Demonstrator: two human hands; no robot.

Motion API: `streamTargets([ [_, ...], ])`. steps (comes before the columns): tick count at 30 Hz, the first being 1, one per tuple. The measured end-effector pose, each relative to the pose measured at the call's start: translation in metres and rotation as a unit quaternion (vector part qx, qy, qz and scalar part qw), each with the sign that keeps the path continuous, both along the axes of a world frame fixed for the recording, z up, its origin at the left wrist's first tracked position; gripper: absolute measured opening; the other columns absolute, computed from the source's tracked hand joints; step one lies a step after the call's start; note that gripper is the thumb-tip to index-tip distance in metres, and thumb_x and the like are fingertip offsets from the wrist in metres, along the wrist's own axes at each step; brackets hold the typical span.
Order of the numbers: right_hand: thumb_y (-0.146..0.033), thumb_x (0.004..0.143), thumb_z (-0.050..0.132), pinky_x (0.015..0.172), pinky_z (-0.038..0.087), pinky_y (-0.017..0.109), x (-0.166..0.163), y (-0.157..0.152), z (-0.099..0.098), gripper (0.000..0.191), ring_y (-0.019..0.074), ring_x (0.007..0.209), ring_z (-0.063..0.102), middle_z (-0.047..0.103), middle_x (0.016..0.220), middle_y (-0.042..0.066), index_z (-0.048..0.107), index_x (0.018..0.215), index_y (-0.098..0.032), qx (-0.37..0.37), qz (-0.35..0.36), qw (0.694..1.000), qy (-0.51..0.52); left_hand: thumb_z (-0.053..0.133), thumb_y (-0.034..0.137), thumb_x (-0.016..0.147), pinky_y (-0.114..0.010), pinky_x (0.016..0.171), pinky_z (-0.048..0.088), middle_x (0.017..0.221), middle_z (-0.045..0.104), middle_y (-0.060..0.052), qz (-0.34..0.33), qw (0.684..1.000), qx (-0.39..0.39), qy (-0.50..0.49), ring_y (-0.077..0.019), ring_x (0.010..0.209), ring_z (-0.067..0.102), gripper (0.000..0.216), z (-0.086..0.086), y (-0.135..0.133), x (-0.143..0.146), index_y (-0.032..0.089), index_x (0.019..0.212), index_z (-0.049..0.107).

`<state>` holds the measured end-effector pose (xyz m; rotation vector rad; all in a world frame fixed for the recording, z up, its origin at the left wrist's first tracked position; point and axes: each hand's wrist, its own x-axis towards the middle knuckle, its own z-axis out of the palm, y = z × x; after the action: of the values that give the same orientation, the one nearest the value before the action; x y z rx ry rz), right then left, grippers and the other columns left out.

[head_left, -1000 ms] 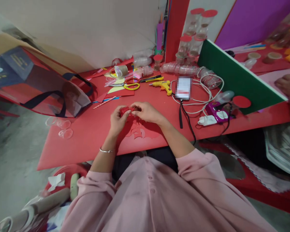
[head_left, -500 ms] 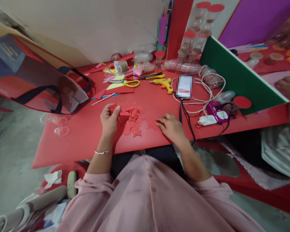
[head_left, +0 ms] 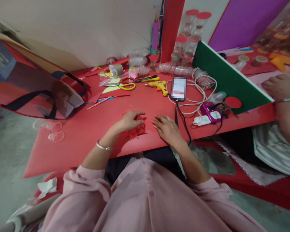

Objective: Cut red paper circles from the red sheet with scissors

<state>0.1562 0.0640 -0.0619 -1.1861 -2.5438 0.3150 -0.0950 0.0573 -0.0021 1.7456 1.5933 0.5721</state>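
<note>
My left hand (head_left: 132,121) lies over a small heap of red paper scraps (head_left: 134,133) on the red table (head_left: 74,141). Its fingers stretch to the right, thumb apart, and cover most of the heap. Just right of the scraps, my right hand (head_left: 168,129) rests with its fingers extended toward the left hand, its fingertips at the tabletop. A gap separates the two hands. Whether any scrap lies beneath the right fingertips is hard to make out.
Behind the hands lie a yellow glue gun (head_left: 160,86), scissors (head_left: 127,84), a cutter (head_left: 147,78) and a phone (head_left: 179,88). A purple power strip (head_left: 212,112) with cables sits right, before a green board (head_left: 227,77). A bag (head_left: 33,80) stands left. Another person's hand (head_left: 280,86) is far right.
My left hand has moved right and come down over the scraps, where before it was raised at their left with a red piece in its fingers. The right hand stays nearly in place.
</note>
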Motion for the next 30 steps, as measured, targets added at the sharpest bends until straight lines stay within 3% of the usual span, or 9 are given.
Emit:
streamTargets([
  [3, -0.029, 0.107, 0.051, 0.103, 0.048, 0.048, 0.002, 0.000, -0.003, 0.035, 0.0315, 0.128, 0.055, 0.064, 0.146, 0.012, 0.074, 0.133, -0.025, 0.005, -0.004, 1.000, -0.004, 0.076, 0.022, 0.066, -0.029, 0.066, 0.049, 0.098, 0.080, -0.006, -0.074, 0.988, -0.048, 0.129, -0.0242, 0.080, 0.071, 0.051, 0.000, 0.036, 0.004, 0.026, 0.117, 0.076],
  [6, -0.031, 0.107, 0.052, 0.102, 0.048, 0.048, 0.003, 0.000, -0.008, 0.035, 0.0317, 0.129, 0.053, 0.063, 0.149, 0.010, 0.074, 0.133, -0.027, 0.004, -0.007, 1.000, -0.003, 0.081, 0.021, 0.058, -0.029, 0.061, 0.041, 0.089, 0.078, -0.004, -0.109, 0.969, -0.060, 0.213, -0.0239, 0.072, 0.067, 0.054, -0.001, 0.054, 0.008, 0.029, 0.111, 0.077],
  [11, -0.031, 0.108, 0.050, 0.098, 0.047, 0.049, 0.002, 0.000, -0.011, 0.035, 0.0330, 0.129, 0.052, 0.061, 0.151, 0.010, 0.074, 0.134, -0.029, -0.002, -0.008, 1.000, -0.006, 0.082, 0.020, 0.055, -0.031, 0.061, 0.037, 0.079, 0.075, -0.004, -0.127, 0.959, -0.073, 0.241, -0.0239, 0.069, 0.063, 0.026, -0.002, 0.059, 0.017, 0.027, 0.079, 0.075],
  [18, -0.030, 0.109, 0.044, 0.093, 0.045, 0.049, 0.007, 0.003, -0.010, 0.039, 0.0337, 0.128, 0.051, 0.061, 0.152, 0.010, 0.072, 0.137, -0.028, 0.013, -0.020, 1.000, -0.020, 0.072, 0.026, 0.067, -0.030, 0.059, 0.036, 0.073, 0.073, -0.004, -0.098, 0.980, -0.075, 0.154, -0.0200, 0.063, 0.060, 0.001, -0.001, 0.055, 0.000, 0.024, 0.068, 0.072],
  [23, -0.027, 0.109, 0.043, 0.097, 0.045, 0.050, 0.011, 0.018, -0.004, 0.041, 0.0354, 0.128, 0.053, 0.060, 0.150, 0.016, 0.069, 0.140, -0.020, 0.033, -0.076, 0.996, -0.021, 0.068, 0.030, 0.075, -0.026, 0.053, 0.032, 0.060, 0.059, 0.001, -0.072, 0.989, -0.052, 0.116, -0.0143, 0.056, 0.049, 0.014, 0.027, 0.045, -0.032, 0.020, 0.066, 0.067],
  [26, -0.025, 0.108, 0.045, 0.102, 0.046, 0.051, 0.008, 0.019, 0.002, 0.041, 0.0357, 0.129, 0.053, 0.059, 0.150, 0.019, 0.066, 0.142, -0.015, 0.042, -0.114, 0.992, 0.015, 0.072, 0.035, 0.079, -0.023, 0.050, 0.033, 0.059, 0.059, 0.002, -0.037, 0.996, -0.071, 0.038, -0.0113, 0.052, 0.048, 0.018, 0.049, 0.033, -0.050, 0.019, 0.074, 0.068],
  [30, -0.027, 0.107, 0.049, 0.104, 0.049, 0.049, -0.008, 0.003, 0.009, 0.036, 0.0322, 0.123, 0.059, 0.068, 0.139, 0.015, 0.072, 0.133, -0.018, 0.010, -0.071, 0.994, 0.086, 0.082, 0.040, 0.077, -0.020, 0.043, 0.034, 0.056, 0.056, 0.003, 0.069, 0.990, -0.075, -0.098, -0.0089, 0.045, 0.048, 0.026, 0.056, 0.011, -0.071, 0.018, 0.078, 0.068],
])
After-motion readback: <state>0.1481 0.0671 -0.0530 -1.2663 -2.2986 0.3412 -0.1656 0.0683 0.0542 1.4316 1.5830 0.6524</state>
